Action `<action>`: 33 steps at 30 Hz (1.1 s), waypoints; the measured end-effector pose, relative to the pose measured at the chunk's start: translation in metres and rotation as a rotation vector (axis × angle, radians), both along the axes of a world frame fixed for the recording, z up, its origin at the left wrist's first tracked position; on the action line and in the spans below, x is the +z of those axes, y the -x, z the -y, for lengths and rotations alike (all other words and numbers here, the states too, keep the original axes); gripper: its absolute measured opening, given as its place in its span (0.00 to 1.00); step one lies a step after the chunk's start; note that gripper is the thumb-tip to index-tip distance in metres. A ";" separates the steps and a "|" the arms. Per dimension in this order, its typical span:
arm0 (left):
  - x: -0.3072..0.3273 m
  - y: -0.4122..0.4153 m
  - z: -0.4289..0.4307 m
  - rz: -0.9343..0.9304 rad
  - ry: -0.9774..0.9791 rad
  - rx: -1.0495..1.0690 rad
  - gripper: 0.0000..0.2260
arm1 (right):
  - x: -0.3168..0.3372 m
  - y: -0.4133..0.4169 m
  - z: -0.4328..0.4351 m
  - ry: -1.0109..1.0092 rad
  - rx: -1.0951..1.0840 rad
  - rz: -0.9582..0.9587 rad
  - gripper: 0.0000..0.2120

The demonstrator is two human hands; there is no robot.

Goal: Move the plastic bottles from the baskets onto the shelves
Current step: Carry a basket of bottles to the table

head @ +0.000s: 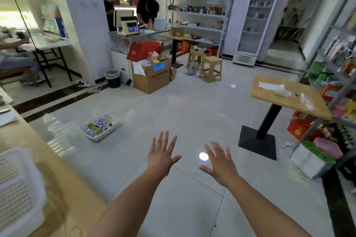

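Open cardboard box (152,78) just beside a dark bin (112,78) on tiled floor (173,111); two stools (212,69) behind; wooden table (269,100) at right; glass-door fridge (256,25) by far wall.

Nothing can be read for certain. The box (152,81) on the floor (173,111) has a dark printed line across its front and a blue label (159,66) at its top edge, both too blurred. The bottles (100,124) in the basket (109,132) wear purple and green labels, too small. The screen (133,28) on the counter (154,33) shows blue, illegible marks.
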State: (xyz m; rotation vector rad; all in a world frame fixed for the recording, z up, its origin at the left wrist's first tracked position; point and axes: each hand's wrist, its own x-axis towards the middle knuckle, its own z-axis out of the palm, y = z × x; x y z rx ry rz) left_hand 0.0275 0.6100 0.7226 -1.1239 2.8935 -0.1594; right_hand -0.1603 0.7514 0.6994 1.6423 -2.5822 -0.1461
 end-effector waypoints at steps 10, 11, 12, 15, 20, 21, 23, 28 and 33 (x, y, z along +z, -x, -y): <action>-0.016 0.036 0.085 0.042 -0.002 0.077 0.32 | -0.024 0.054 0.105 -0.066 0.077 0.112 0.38; -0.019 0.042 0.095 0.046 -0.001 0.079 0.32 | -0.028 0.060 0.117 -0.072 0.088 0.116 0.38; -0.020 0.048 0.107 0.049 0.004 0.080 0.32 | -0.030 0.066 0.131 -0.071 0.098 0.115 0.38; -0.018 0.071 0.153 0.040 0.031 0.115 0.32 | -0.026 0.089 0.182 -0.070 0.151 0.061 0.38; 0.001 0.094 0.234 0.003 0.020 0.207 0.32 | 0.006 0.126 0.288 -0.012 0.241 0.004 0.38; 0.005 0.096 0.251 0.004 0.019 0.222 0.32 | 0.013 0.130 0.309 0.023 0.260 -0.011 0.38; 0.015 0.098 0.287 -0.005 0.037 0.259 0.32 | 0.026 0.137 0.351 0.088 0.287 -0.022 0.38; 0.018 0.099 0.342 -0.056 -0.009 0.387 0.31 | 0.030 0.142 0.424 0.082 0.328 0.006 0.38; -0.005 0.085 0.373 -0.068 -0.062 0.535 0.32 | 0.012 0.137 0.481 0.030 0.431 0.020 0.38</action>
